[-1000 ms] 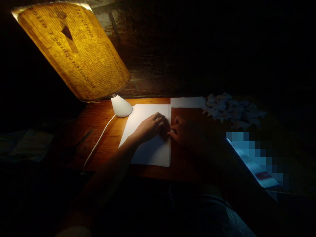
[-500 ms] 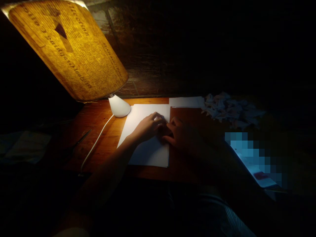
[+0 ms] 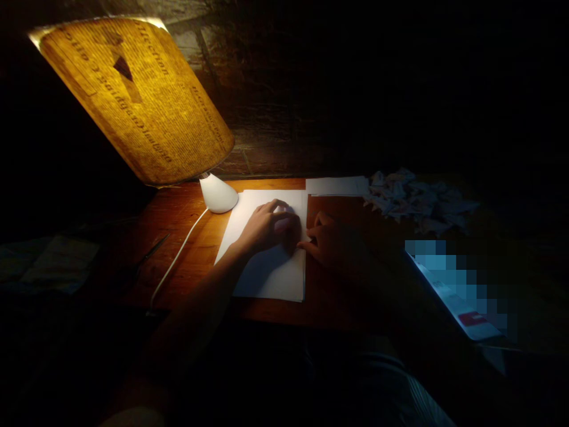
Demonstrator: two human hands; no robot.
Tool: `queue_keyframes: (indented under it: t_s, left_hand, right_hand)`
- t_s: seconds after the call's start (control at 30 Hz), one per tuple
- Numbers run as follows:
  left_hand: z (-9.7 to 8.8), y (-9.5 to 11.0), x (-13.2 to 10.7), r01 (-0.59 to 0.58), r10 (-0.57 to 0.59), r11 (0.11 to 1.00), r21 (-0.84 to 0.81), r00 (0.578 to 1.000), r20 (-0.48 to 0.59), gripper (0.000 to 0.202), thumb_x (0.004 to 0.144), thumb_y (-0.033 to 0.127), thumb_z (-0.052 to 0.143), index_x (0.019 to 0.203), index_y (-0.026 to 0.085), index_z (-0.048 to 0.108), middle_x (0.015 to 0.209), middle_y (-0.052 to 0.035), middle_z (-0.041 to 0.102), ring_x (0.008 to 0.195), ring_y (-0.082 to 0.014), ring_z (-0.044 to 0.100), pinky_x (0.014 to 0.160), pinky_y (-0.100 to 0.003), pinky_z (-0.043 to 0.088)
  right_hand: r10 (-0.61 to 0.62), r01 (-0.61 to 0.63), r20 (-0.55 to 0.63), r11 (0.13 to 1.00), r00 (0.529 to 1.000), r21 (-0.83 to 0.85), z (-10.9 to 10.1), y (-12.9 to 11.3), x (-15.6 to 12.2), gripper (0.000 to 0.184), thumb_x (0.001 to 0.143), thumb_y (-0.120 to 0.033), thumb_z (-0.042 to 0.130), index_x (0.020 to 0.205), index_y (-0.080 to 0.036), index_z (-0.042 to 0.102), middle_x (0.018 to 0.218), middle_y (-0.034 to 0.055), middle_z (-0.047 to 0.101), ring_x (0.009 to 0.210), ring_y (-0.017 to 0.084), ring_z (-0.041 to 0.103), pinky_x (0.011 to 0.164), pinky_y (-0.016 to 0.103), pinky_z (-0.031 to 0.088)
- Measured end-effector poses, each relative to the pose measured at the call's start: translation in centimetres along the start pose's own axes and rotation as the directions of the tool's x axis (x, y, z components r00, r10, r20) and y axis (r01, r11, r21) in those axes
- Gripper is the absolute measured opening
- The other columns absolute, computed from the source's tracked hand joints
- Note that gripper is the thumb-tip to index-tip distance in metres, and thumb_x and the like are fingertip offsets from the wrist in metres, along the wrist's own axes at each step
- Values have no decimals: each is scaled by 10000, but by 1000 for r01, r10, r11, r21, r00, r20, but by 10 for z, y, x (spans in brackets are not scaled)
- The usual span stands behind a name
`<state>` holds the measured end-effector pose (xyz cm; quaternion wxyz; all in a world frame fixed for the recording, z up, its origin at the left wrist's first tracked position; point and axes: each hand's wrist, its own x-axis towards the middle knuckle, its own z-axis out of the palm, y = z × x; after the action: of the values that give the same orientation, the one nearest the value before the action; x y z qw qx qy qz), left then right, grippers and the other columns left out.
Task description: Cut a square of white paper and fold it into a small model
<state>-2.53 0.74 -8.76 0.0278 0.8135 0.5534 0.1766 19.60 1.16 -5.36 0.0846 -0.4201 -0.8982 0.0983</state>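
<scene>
A stack of white paper (image 3: 271, 273) lies on the wooden desk (image 3: 186, 237) under the lamp light. My left hand (image 3: 267, 226) rests on the sheet with its fingers curled over a small pale piece near the paper's right edge. My right hand (image 3: 331, 242) lies in shadow just right of that edge, fingers bent and pinched toward the same spot. What sits between the fingertips is too small and dark to name.
A lamp with a printed yellow shade (image 3: 137, 98) and white base (image 3: 217, 193) stands at back left, its cord (image 3: 173, 261) trailing forward. Scissors (image 3: 151, 250) lie left. More sheets (image 3: 338, 185) and a heap of crumpled paper scraps (image 3: 418, 201) lie at the back right. A lit screen (image 3: 457, 290) glows right.
Both hands stay at the paper's right edge; the left hand's fingers have curled further over the small pale piece, and the right hand has shifted slightly. The view drifted a little.
</scene>
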Motion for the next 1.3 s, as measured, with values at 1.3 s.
queue_keyframes:
  t_s: [1.3]
  left_hand:
    - [5,-10,3,221,-221,975,-2,975,24,745,852,558,722,1439,140,532,1445,-222,507,1285,-435,442,1099,-628,313]
  right_hand:
    - [73,-73,-16,997,997,-3,3,-4,0,300,941,-397,712,1033,-112,692,1112,176,699,931,284,681,680,352,460]
